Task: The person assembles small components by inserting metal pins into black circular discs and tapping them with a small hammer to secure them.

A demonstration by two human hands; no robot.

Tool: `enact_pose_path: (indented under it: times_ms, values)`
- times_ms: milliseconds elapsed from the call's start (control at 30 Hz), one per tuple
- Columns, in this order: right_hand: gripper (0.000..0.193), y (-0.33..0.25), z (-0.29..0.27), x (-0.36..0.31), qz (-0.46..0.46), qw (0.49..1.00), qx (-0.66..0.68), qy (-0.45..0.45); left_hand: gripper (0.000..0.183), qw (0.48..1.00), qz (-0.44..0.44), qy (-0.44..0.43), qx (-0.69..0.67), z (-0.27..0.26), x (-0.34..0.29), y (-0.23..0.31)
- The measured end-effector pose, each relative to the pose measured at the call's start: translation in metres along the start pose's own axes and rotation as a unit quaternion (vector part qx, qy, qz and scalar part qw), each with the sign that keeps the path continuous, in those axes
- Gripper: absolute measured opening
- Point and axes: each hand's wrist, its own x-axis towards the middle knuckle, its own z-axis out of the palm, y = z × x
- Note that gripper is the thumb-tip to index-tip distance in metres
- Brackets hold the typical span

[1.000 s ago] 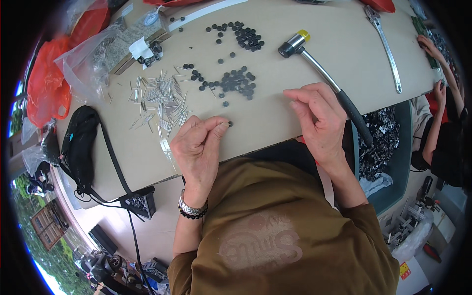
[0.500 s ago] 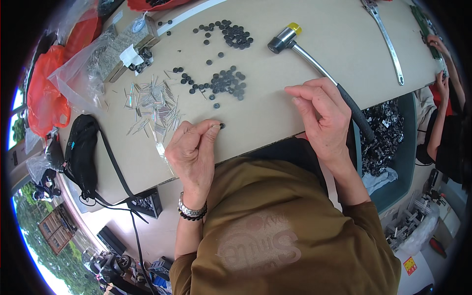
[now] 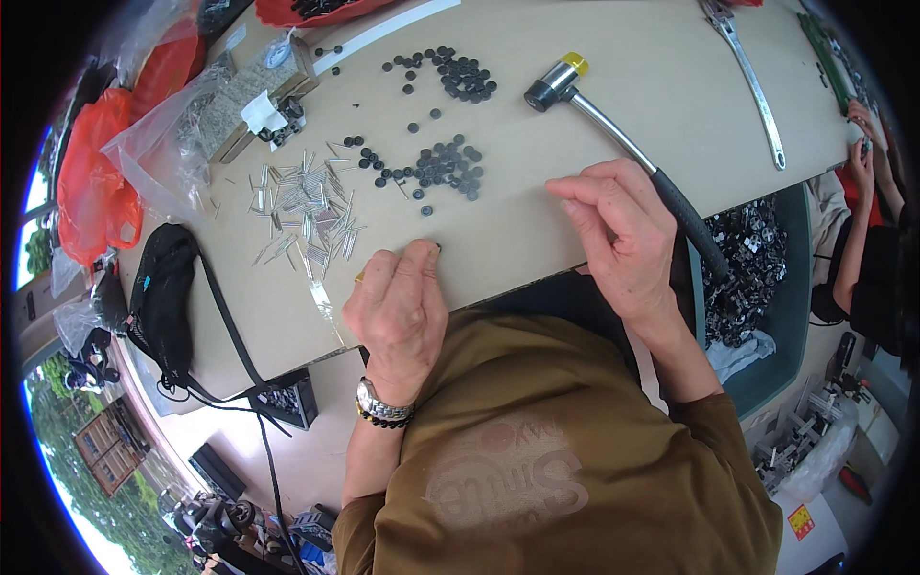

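Note:
My left hand (image 3: 398, 305) is closed at the near edge of the table, back of the hand upward, thumb and fingers pressed together. A dark bit of a small black round cap (image 3: 439, 246) shows at its fingertips; the rest is hidden. My right hand (image 3: 621, 230) hovers beside the hammer handle, fingers loosely bent and the thumb apart, with nothing visible between them. Beyond my left hand lie a heap of thin metal pins (image 3: 311, 206) and a cluster of black round caps (image 3: 446, 168). Farther back is a second cluster of caps (image 3: 465, 77).
A hammer (image 3: 613, 125) with a yellow face lies at right, its handle over the table edge. Beyond it is an adjustable wrench (image 3: 752, 81). A green bin (image 3: 791, 335) holds dark metal parts. A black pouch (image 3: 163, 307) sits at left. Another person's hands (image 3: 862, 158) work at far right.
My left hand has moved slightly right and turned its back upward, covering most of the black cap. The right hand has shifted a little left and down.

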Motion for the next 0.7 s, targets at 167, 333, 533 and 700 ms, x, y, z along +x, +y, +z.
enact_pose_path:
  times_ms: [167, 333, 533, 700]
  values:
    - [0.022, -0.01, 0.015, 0.003, -0.047, 0.999, -0.004, -0.011, 0.03, 0.997, 0.071, -0.028, 0.02, -0.002, 0.005, -0.003]
    - [0.019, -0.019, 0.031, 0.01, -0.098, 0.995, 0.001, -0.022, 0.032, 0.996, 0.078, -0.039, 0.006, -0.005, 0.005, -0.006]
    - [0.017, -0.028, 0.042, 0.022, -0.109, 0.993, -0.027, -0.043, 0.023, 0.998, 0.057, -0.01, 0.007, -0.013, -0.001, -0.011]
    - [0.012, -0.034, 0.059, 0.043, -0.13, 0.988, -0.062, -0.055, 0.022, 0.999, 0.041, 0.023, 0.003, -0.015, -0.007, -0.02]
